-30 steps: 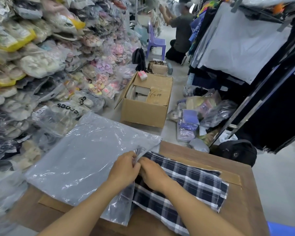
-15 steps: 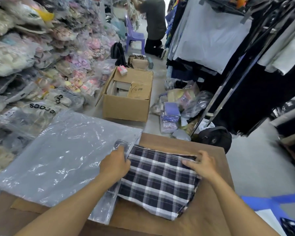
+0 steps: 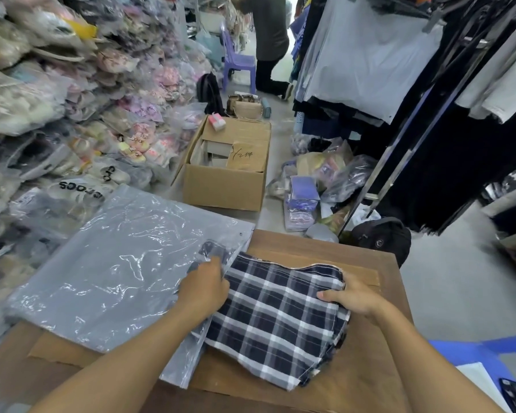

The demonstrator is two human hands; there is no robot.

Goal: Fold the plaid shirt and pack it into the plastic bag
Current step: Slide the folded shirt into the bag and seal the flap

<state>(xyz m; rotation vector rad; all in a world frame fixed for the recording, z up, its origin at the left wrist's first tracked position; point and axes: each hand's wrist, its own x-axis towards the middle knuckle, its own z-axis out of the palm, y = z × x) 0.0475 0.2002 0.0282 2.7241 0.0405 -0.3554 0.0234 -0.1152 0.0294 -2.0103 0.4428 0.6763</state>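
**A:** Start on the left. What do you see?

**B:** I see a wall of bagged goods (image 3: 57,93) stacked high, and below it the plastic bag (image 3: 111,272) lying flat on the wooden table (image 3: 325,245), its far left part hanging past the table's edge. It is clear and wrinkled.

**A:** And the left hand?

**B:** My left hand (image 3: 204,290) sits at the bag's open right edge. The fingers are curled and pinching the top layer of plastic, lifting it a little. A dark corner of cloth shows through the plastic just above the knuckles.

**A:** Where is the shirt?

**B:** The plaid shirt (image 3: 280,320) lies folded on the table, just right of the bag. Its left edge is tucked into the bag's mouth; most of it is outside. It is navy with white lines.

**A:** The right hand?

**B:** My right hand (image 3: 350,296) is on the shirt's right edge. The thumb lies on top and the fingers wrap around the edge, closed on the cloth.

**A:** Beyond the table?

**B:** A cardboard box (image 3: 224,180) stands open on the floor. Farther back there is a purple chair (image 3: 239,62) and a person (image 3: 265,40) kneeling. Hanging clothes (image 3: 370,55) fill the right side, with a black backpack (image 3: 382,236) below them.
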